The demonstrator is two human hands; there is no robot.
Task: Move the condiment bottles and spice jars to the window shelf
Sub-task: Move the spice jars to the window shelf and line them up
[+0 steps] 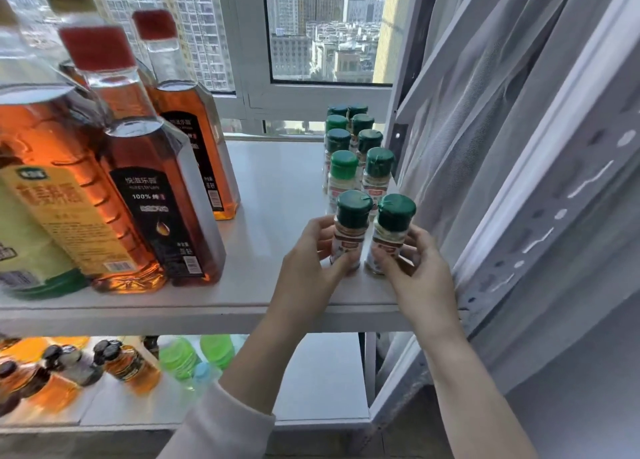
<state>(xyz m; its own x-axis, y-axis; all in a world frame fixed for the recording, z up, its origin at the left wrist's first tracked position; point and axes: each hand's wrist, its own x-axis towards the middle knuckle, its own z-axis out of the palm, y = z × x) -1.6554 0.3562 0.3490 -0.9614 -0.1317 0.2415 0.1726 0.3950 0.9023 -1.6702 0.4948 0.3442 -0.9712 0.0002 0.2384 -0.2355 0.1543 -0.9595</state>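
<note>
On the white window shelf (277,195), my left hand (311,261) grips a green-capped spice jar (351,223) and my right hand (420,271) grips a second one (393,230) beside it. Both jars stand upright near the shelf's front right corner. Behind them, several more green-capped spice jars (360,154) stand in two rows toward the window. Tall amber condiment bottles with red caps (152,181) stand on the shelf's left part, next to a larger yellow-labelled bottle (45,209).
A grey net curtain (502,147) hangs right beside my right hand, along a perforated metal upright (519,258). The lower shelf (322,382) carries small amber bottles (128,365) and green-capped bottles (194,354). The window frame (311,95) closes the back.
</note>
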